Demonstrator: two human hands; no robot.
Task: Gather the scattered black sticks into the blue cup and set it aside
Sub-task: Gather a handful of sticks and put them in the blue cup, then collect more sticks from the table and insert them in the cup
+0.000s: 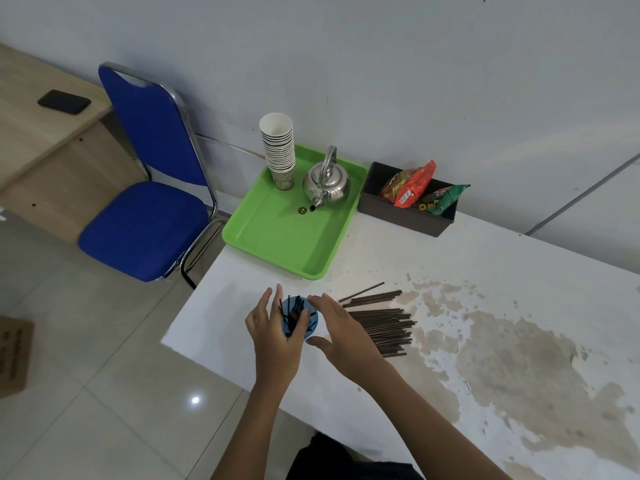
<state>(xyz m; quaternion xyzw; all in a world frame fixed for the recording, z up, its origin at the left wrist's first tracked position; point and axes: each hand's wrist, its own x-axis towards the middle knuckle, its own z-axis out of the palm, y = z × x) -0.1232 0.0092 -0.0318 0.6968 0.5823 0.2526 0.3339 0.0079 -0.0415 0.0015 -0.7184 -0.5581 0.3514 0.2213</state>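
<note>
We see our left hand [277,327] and right hand [341,332] spread around the blue cup [313,318], fingers straight, black sticks [291,315] standing inside, more sticks [381,327] lying beside it on the table [485,271]

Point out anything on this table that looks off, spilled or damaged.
The white table is marred by wide brownish blotches on its right half, like worn coating or dried stain; which, I cannot tell. A pile of dark sticks still lies loose beside the blue cup. The green tray overhangs the table's edge slightly.
</note>
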